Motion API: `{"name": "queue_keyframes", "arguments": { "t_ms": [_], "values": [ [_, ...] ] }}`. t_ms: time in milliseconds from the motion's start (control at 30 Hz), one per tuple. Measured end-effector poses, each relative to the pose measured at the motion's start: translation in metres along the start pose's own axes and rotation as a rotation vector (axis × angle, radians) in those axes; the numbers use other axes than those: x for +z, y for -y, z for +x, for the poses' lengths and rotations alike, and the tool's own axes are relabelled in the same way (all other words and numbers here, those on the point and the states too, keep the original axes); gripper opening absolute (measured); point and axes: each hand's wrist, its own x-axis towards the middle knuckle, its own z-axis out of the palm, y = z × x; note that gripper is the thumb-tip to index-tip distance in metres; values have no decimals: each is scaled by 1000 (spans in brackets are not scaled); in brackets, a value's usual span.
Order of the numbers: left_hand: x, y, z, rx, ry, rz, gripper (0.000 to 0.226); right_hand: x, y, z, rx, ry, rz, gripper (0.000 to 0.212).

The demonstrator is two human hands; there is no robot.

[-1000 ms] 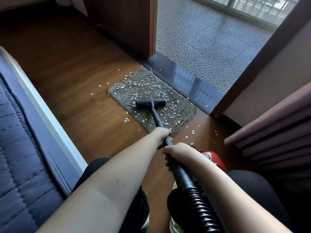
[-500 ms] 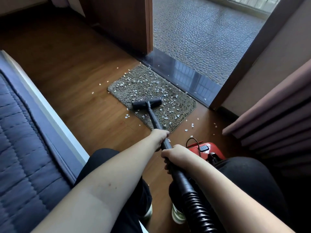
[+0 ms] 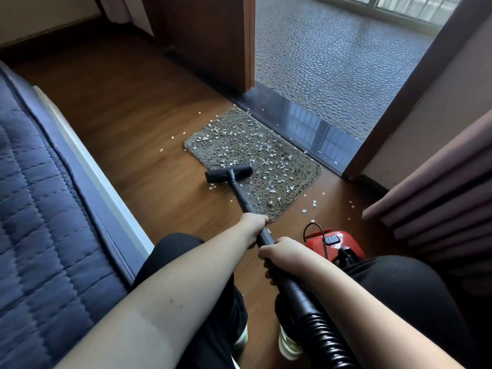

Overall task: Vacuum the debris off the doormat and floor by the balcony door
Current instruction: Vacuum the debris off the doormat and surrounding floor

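A quilted navy mattress (image 3: 40, 209) runs along my left on the brown wood floor (image 3: 119, 107). Ahead, the wooden door (image 3: 207, 35) stands open onto daylit pebble paving (image 3: 332, 62). Mauve curtains (image 3: 439, 187) hang at my right.

A brown wood-plank floor (image 3: 138, 123) carries everything here. A rectangular grey-brown looped-pile doormat (image 3: 292, 179) lies flat on it, just beside the dark glossy door threshold (image 3: 306, 126). Small white flakes of debris (image 3: 271, 155) are scattered thickly over the mat, with a few on the bare boards around its edges. A black T-shaped vacuum floor nozzle (image 3: 228, 173) rests half on the mat's near-left edge, half on the wood. A red canister vacuum body (image 3: 335, 242) sits on the floor near the mat's closest corner.
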Motion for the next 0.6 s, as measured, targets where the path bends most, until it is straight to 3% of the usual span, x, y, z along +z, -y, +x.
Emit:
{"name": "queue_keyframes", "arguments": {
  "t_ms": [233,467,600],
  "values": [
    [-6,-18,23,-4,-21,55,9,0,20,16,-8,14,15,9],
    [-14,-47,51,-4,-32,108,12,2,47,44,-18,0,54,4],
    [-23,-60,64,-4,-17,120,12,10,59,61,-16,-7,77,13]
  ]
}}
